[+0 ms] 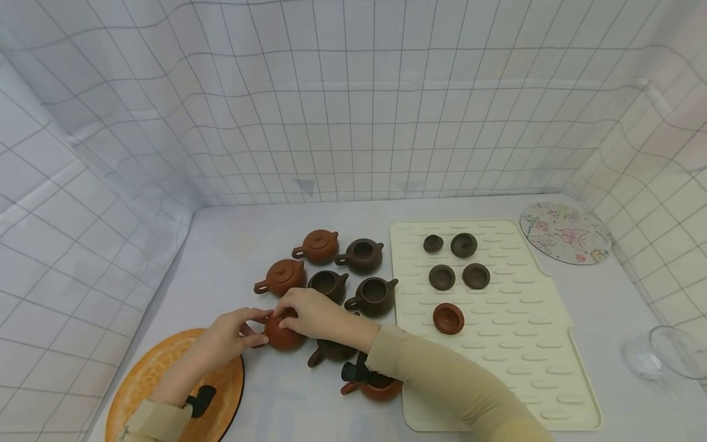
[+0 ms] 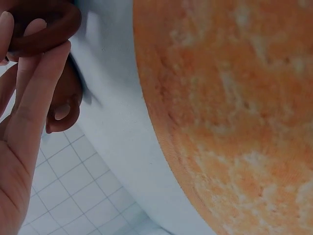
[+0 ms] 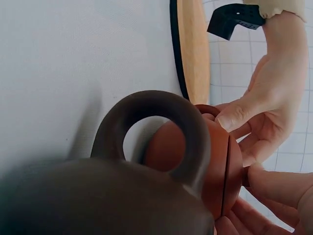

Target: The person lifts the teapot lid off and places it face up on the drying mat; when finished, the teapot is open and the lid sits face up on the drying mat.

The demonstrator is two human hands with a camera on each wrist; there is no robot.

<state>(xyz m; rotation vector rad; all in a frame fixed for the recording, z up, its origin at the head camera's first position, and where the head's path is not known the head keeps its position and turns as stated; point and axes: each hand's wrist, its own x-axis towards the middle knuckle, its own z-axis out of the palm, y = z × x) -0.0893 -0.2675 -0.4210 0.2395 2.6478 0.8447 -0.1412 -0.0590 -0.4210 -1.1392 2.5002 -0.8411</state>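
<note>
A reddish-brown clay teapot (image 1: pixel 283 337) stands on the white table between both hands. My left hand (image 1: pixel 229 334) pinches its handle (image 2: pixel 51 36) from the left. The right hand (image 1: pixel 317 313) comes across from the right and pinches the knob of its lid (image 3: pixel 235 169). That lid sits on the pot, with a thin dark seam visible in the right wrist view. Just behind stand two more lidded reddish teapots, a nearer one (image 1: pixel 283 276) and a farther one (image 1: pixel 320 247). Right beside are several dark teapots (image 1: pixel 374 296) with uncovered mouths. Under the right wrist, another reddish pot (image 1: pixel 381 391) is partly hidden.
On the right lies a cream ridged tray (image 1: pixel 497 362) with several dark lids (image 1: pixel 464 245) and one reddish lid (image 1: pixel 448 318). An orange round board (image 1: pixel 160 362) lies under the left forearm. A patterned round mat (image 1: pixel 566 233) and a clear glass (image 1: pixel 643 359) are farther right.
</note>
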